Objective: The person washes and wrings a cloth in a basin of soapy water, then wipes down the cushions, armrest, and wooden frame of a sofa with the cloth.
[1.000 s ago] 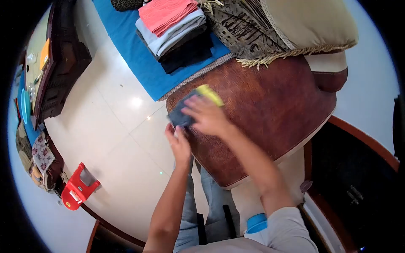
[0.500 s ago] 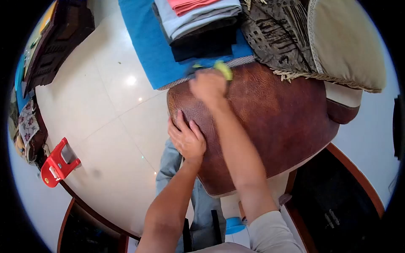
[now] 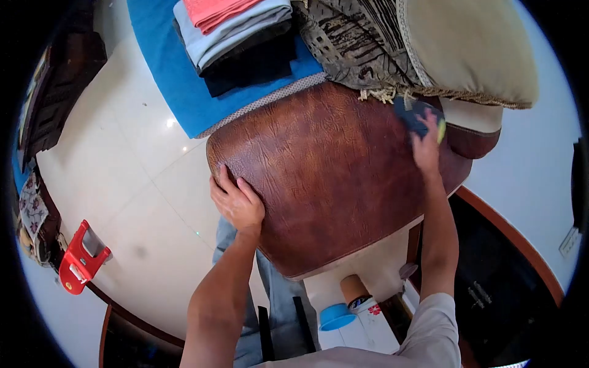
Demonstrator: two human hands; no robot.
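Observation:
A brown leather seat (image 3: 319, 178) with a worn, creased surface fills the middle of the view. My left hand (image 3: 240, 202) rests on its left edge, fingers spread and lying flat on the leather. Toward the seat's far right side, my right hand (image 3: 427, 144) presses a dark blue and yellow-green cloth (image 3: 410, 116) against the leather. The hand partly covers this cloth, close to the fringe of a patterned throw (image 3: 359, 52).
A folded clothes pile (image 3: 245, 49) lies on a blue cover (image 3: 165, 73) beyond the seat. A beige cushion (image 3: 472, 49) sits at the far right. On the tiled floor are a red plastic stool (image 3: 84, 257) and, below the seat, a blue basin (image 3: 336, 318).
My right hand has swept the cloth rightward across the seat, from its far left part to the far right. My left hand stays on the left edge. The view has shifted slightly.

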